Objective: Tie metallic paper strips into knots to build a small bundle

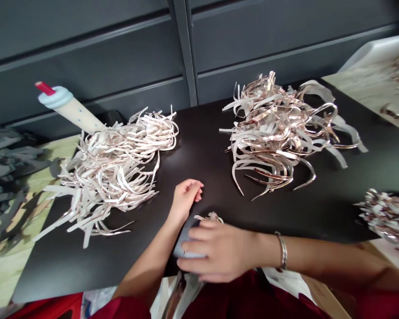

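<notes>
Black counter (199, 150), glossy strips (279, 128) heaped both sides! Right hand (216, 250) spreads across a blurred grey object (182, 238) by the near edge, probably stiff, best taken by its sides; left hand (188, 192) curls, contents unclear.

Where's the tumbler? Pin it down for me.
In the head view, the tumbler is at the upper left, just behind the left pile of strips and in front of the dark panels.

On the table (199, 146) we count two large heaps of strips, a left-edge pile (119, 150) and a far-right-corner pile (282, 124), one small mound of clippings (385, 217) at the near right corner, one tumbler (78, 114) by the far left corner and one grey block (182, 238) at the near edge.
</notes>
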### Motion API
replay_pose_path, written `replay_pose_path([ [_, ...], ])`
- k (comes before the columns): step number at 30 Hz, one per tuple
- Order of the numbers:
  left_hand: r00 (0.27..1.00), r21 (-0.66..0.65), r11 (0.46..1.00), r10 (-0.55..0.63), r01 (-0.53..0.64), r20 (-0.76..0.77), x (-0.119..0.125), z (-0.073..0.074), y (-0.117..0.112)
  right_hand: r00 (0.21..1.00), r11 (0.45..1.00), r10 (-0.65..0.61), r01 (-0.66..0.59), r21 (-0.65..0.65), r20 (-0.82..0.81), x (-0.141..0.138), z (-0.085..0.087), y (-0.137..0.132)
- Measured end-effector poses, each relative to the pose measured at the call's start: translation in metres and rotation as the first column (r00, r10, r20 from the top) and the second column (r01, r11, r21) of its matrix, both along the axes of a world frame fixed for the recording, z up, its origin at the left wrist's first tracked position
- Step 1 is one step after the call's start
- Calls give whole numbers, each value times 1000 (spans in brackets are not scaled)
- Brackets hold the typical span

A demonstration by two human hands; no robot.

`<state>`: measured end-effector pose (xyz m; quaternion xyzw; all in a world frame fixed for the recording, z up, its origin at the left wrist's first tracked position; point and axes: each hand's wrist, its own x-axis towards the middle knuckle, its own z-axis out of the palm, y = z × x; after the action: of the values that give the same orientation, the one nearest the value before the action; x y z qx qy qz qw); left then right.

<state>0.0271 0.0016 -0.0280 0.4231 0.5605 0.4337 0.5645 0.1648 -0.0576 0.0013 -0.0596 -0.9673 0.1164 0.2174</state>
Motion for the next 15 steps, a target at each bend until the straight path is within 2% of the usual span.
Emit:
replay_pose_path([
  [2, 1000, 38, 999, 28, -28, 5, -2, -1, 4, 996, 997, 34, -39, 59, 86, -16, -9, -21],
  [4, 998, 93, 994, 59, -57, -12, -10, 4, 8, 997, 996, -17, 10, 89, 74, -26, -22, -41],
  [6, 988, 229, 964, 149, -137, -36, -27, 20, 9, 996, 997, -58, 54, 59, 75, -30, -34, -60],
  [7, 974, 329, 923, 224, -200, -34, -39, 31, 7, 995, 997, -65, 62, 35, 75, -30, -39, -70],
  [8, 940, 456, 840, 340, -293, -22, -52, 44, 3, 995, 999, -51, 52, -4, 85, -30, -45, -79],
  [9, 874, 586, 701, 486, -407, 26, -67, 58, -3, 994, 998, -29, 35, -57, 103, -31, -51, -88],
  [10, 748, 695, 479, 650, -537, 130, -81, 72, -11, 993, 990, 14, 3, -138, 118, -32, -58, -96],
  [11, 603, 741, 240, 752, -627, 267, -93, 83, -21, 987, 969, 65, -28, -247, 146, -35, -67, -102],
  [12, 477, 727, 58, 790, -685, 386, -104, 93, -33, 981, 931, 53, 20, -365, 188, -40, -77, -107],
  [13, 382, 692, -44, 808, -720, 448, -112, 99, -44, 971, 865, -42, 154, -478, 236, -45, -87, -109],
  [14, 349, 677, -39, 835, -735, 426, -118, 102, -56, 963, 834, -103, 221, -505, 250, -50, -98, -109],
  [15, 334, 665, 9, 870, -746, 362, -123, 102, -67, 965, 823, -120, 227, -520, 232, -54, -107, -107],
])
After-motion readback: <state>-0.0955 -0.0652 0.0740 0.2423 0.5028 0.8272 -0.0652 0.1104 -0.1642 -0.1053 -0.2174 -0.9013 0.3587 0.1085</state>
